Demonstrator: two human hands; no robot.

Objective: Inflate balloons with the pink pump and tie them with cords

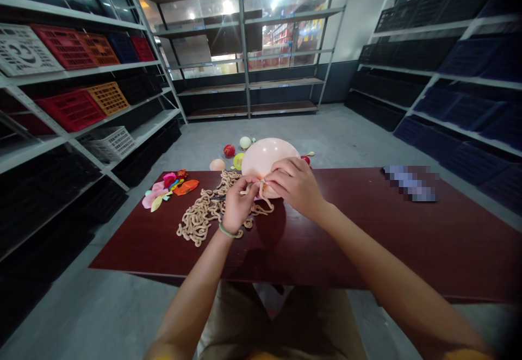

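A large, inflated pale pink balloon (265,153) is held above the table, its neck toward me. My right hand (297,186) is closed, fingertips pinching at the balloon's neck. My left hand (238,205), with a green band on its wrist, is closed in a pinch on a beige cord (267,205) at the same spot. The cord loops down below the fingers; whether it is knotted is hidden. Left of the balloon lies a tangled heap of beige cord (196,221), partly behind my left hand. Deflated balloons (163,190) in several colours lie farther left.
The dark red table (359,240) spans in front of me, with a blurred-out flat object (411,184) at its right. Small inflated balloons (229,150) sit on the floor beyond. Shelves with crates (67,47) stand left and right; a metal rack (247,82) stands behind.
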